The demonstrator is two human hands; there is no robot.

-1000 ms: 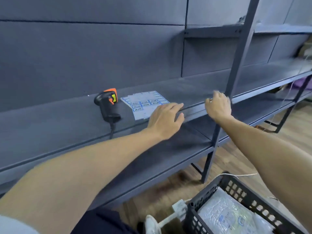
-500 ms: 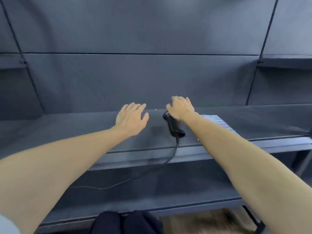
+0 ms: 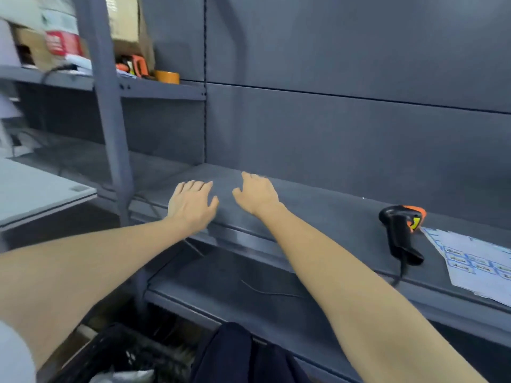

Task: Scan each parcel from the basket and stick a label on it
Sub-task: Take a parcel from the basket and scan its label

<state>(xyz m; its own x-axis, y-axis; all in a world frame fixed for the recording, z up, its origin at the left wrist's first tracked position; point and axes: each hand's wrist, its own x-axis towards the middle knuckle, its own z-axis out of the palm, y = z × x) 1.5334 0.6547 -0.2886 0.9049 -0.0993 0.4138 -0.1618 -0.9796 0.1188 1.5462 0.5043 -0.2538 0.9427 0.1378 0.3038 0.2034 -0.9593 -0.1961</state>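
Nothing scanned or labelled yet, judging by the bare shelf

Both hands, left hand (image 3: 192, 204) and right hand (image 3: 255, 193), lie flat with fingers spread and relaxed on the shelf (image 3: 318, 214), holding nothing. The scanner (image 3: 401, 230) stands well right of them on the shelf, the label sheet (image 3: 478, 266) just beyond it. The basket (image 3: 119, 352), with a parcel (image 3: 124, 377) inside, sits below the shelf, well apart from the fingers.

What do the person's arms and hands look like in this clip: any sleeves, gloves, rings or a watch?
Both forearms are bare down to the wrists. The left hand and right hand wear no gloves, and no rings or watch show. A pale grey short sleeve shows at the left upper arm; the right sleeve is out of view.
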